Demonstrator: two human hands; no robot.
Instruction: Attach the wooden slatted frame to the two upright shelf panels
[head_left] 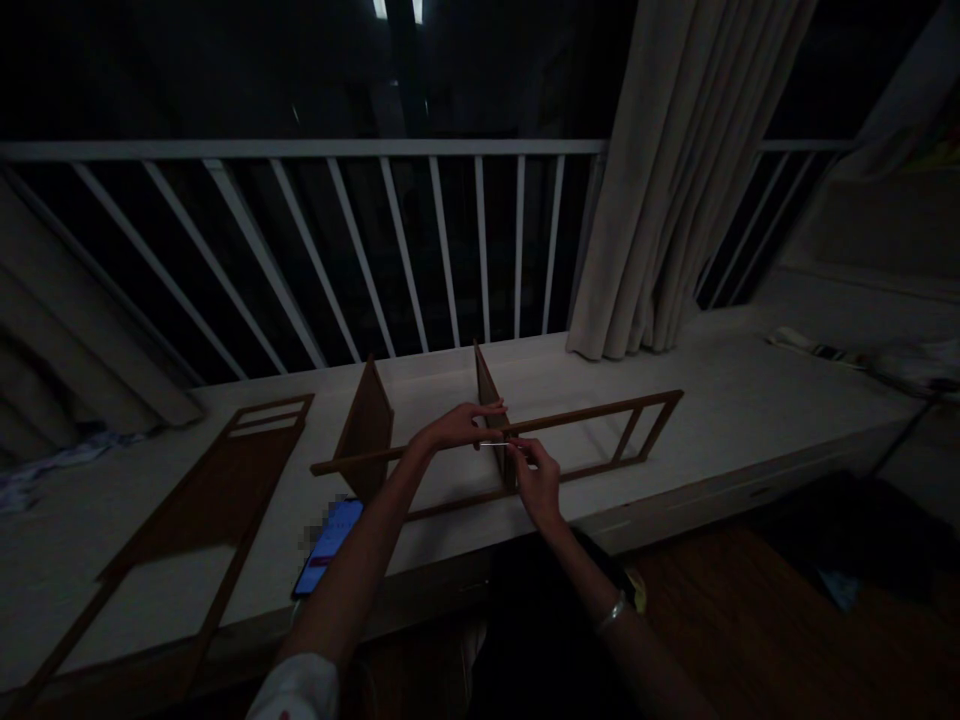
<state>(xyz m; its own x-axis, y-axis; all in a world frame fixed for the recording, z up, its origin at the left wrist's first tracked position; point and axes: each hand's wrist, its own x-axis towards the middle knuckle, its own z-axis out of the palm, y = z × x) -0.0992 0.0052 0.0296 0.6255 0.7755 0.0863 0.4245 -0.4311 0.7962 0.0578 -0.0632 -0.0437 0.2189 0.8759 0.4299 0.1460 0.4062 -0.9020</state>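
Observation:
A brown wooden frame (pixel 592 411) with two long rails and crossbars at its right end lies on the white ledge. Two wooden boards, a left board (pixel 366 425) and a middle board (pixel 486 385), stand up across it. My left hand (pixel 455 426) is closed at the upper rail where the middle board meets it, its fingers pointing right. Close beside it, my right hand (pixel 537 472) pinches a thin shiny metal rod (pixel 493 444) held level against the joint. The dim light hides the rod's exact kind and its tip.
Left of the frame, another wooden panel with legs (pixel 217 485) lies flat on the ledge (pixel 720 400). A lit phone (pixel 330 545) rests near my left forearm. Behind are a white railing (pixel 480 250) and a beige curtain (pixel 667 180). Dark cloth (pixel 847 540) lies at the right.

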